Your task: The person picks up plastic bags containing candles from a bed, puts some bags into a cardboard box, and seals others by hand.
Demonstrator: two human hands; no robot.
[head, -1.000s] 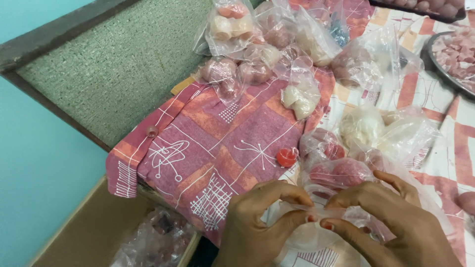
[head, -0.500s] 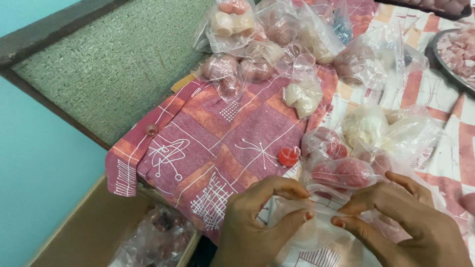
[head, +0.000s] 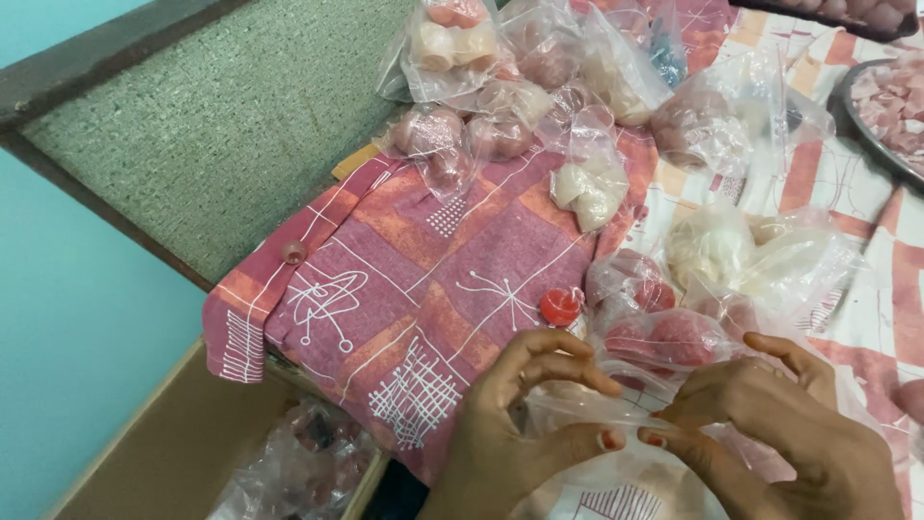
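Fingertips of both hands pinch the mouth of a clear plastic bag (head: 577,424), which lies on the pink and orange patterned cloth (head: 423,289) spread over the counter. The left hand (head: 520,424) grips the bag's top edge between thumb and fingers; the right hand (head: 770,433) nips the same edge just beside it, thumb tips almost touching. Both hands are clamped on the film, close together.

Just beyond the clear plastic bag sits a small bag of red round pieces (head: 664,337), and a loose red round piece (head: 560,306) rests on the cloth beside that. Farther from the clear plastic bag, more bags of pale pink and white lumps (head: 500,106) crowd the cloth's far end, and a cardboard box with filled bags (head: 289,472) stands below the cloth's near corner.

By the look of it, the step in hand is working the bag's mouth, opening or sealing I cannot tell. The next move calls for an even hold along the edge, since thin film slips and bunches easily.
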